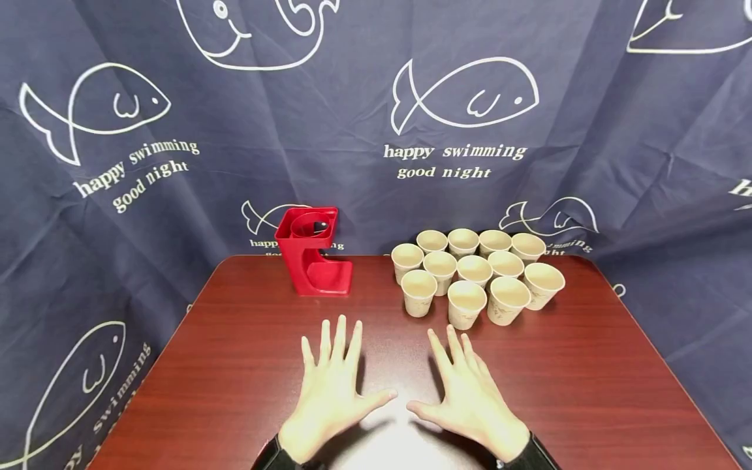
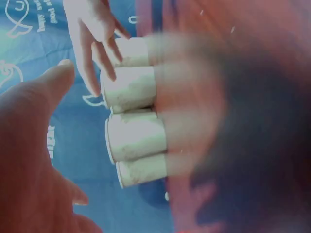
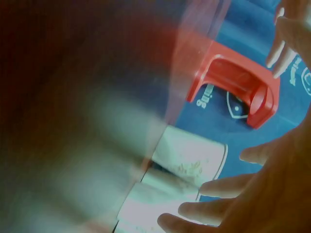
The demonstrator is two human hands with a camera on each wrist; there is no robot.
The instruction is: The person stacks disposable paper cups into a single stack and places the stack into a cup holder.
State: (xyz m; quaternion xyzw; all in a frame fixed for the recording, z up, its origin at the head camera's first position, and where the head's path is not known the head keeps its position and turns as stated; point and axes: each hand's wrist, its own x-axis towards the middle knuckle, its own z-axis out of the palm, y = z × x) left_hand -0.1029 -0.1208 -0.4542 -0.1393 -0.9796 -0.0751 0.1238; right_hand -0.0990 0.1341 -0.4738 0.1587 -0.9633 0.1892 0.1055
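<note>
My left hand [image 1: 329,395] hovers low over the near part of the table, palm down with fingers spread, holding nothing. To its right, my right hand [image 1: 472,401] is held the same way, thumbs facing each other across a small gap. Beyond the left hand stands a red plastic stand [image 1: 329,279] with a round ring at its top and a flat base. Several patterned paper cups [image 1: 467,308] stand upright in a close cluster beyond the right hand. In the left wrist view, the right hand's fingers overlap the cups [image 2: 133,136]. The right wrist view shows the red stand [image 3: 233,63] beyond the cups.
The reddish-brown wooden table [image 1: 194,391] has rounded far corners. Right behind it hangs a dark blue cloth [image 1: 352,98] with white fish drawings and lettering, which also covers both sides. The stand and cups are near the table's far edge.
</note>
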